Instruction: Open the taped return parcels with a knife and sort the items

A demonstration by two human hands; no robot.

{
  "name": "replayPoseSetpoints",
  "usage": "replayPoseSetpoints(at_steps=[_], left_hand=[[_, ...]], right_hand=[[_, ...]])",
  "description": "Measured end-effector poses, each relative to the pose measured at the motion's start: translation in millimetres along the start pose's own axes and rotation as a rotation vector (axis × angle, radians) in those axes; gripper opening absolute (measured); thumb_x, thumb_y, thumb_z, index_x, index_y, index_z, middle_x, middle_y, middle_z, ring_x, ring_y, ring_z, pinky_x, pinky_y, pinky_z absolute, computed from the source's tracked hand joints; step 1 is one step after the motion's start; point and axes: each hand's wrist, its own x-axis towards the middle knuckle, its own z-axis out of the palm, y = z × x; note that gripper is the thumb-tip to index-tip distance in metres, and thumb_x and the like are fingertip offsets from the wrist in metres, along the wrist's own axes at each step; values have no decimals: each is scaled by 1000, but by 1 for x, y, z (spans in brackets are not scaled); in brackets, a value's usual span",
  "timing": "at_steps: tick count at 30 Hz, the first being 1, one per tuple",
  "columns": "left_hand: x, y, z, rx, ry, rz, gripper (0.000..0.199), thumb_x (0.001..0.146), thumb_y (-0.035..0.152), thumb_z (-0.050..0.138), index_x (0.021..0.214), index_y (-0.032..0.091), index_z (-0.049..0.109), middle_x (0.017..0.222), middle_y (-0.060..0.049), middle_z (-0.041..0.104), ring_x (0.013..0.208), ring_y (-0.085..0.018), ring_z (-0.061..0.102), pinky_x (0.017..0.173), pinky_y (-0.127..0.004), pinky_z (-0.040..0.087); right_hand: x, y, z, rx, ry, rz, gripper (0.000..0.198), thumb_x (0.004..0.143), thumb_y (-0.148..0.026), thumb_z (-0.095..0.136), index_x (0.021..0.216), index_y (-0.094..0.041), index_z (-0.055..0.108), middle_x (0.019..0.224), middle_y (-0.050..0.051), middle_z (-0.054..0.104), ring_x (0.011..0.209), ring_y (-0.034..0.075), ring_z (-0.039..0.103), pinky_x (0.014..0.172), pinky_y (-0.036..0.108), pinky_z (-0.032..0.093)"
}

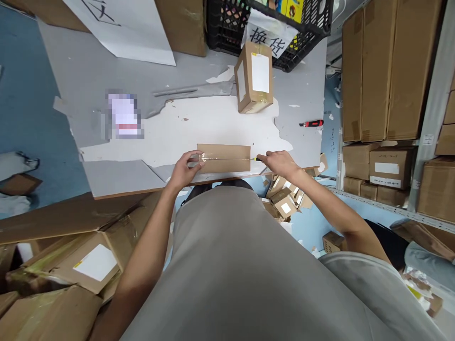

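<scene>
A small brown cardboard box lies at the table's near edge, a seam running lengthwise along its top with clear tape at the left end. My left hand grips the box's left end between thumb and fingers. At the other end, my right hand is closed around a utility knife, of which a dark and yellow part shows. The knife's tip is close to the right end of the seam; whether it touches the cardboard I cannot tell.
Behind the box stands a taped carton with a white label, before a black plastic crate. A red and black cutter lies at the right. Cartons fill the shelf on the right and a large box at lower left.
</scene>
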Motion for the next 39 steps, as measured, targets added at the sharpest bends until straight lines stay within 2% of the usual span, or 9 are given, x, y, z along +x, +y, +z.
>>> replayPoseSetpoints(at_steps=[5,9,13,17,22,25,28,36,39], left_hand=[[-3,9,2,-4,52,-48,60,84,64,84,129,26,73,148,-11,72,121,-31,74,83,-35,66],[-3,10,0,28,76,-89,70,80,73,85,129,25,72,147,-13,72,123,-31,74,90,-38,67],[-7,3,-7,-2,131,-118,72,76,74,88,127,26,71,148,-14,72,122,-30,76,100,-43,68],[-15,-11,-21,-62,256,-178,73,72,69,90,127,25,72,146,-16,73,117,-30,78,100,-47,69],[-22,-26,-44,-91,364,-264,73,65,61,91,126,25,73,138,-16,76,113,-30,79,102,-52,70],[-20,-30,-51,-41,393,-261,65,66,53,87,121,22,73,128,-15,78,115,-30,78,110,-54,66],[-11,-32,-43,21,363,-230,53,68,44,82,115,22,69,116,-11,78,113,-27,76,114,-53,63],[48,-10,61,-71,86,-268,41,72,34,82,102,25,55,99,-5,76,104,-25,73,111,-50,59],[59,1,72,-21,4,-296,38,74,37,83,98,25,56,103,-8,77,106,-27,71,111,-50,58]], right_hand=[[-4,21,11,87,27,-38,51,115,-13,48,160,-28,64,132,21,79,113,33,80,89,39,49],[-5,53,39,154,72,-28,45,118,-23,48,157,-27,68,127,19,81,110,32,80,89,39,50],[19,71,88,600,289,44,33,115,-45,62,136,-27,79,119,10,86,108,31,80,87,35,55],[70,35,128,1397,314,257,52,95,-73,80,89,-22,71,64,-2,69,64,20,72,62,28,53],[112,-43,131,1944,198,263,56,84,-73,92,90,-23,67,58,-5,66,55,14,64,56,24,54],[111,-69,117,1994,171,218,53,88,-72,88,86,-24,67,60,-3,67,56,14,64,56,24,53],[96,-67,98,1954,303,250,53,89,-72,85,81,-24,65,59,-3,66,55,13,62,57,24,52],[42,-8,55,1540,659,374,56,90,-73,77,71,-26,55,55,-5,56,56,14,56,58,25,43],[36,-11,47,1421,676,421,54,93,-71,73,71,-27,53,57,-7,53,58,15,57,60,25,42]])
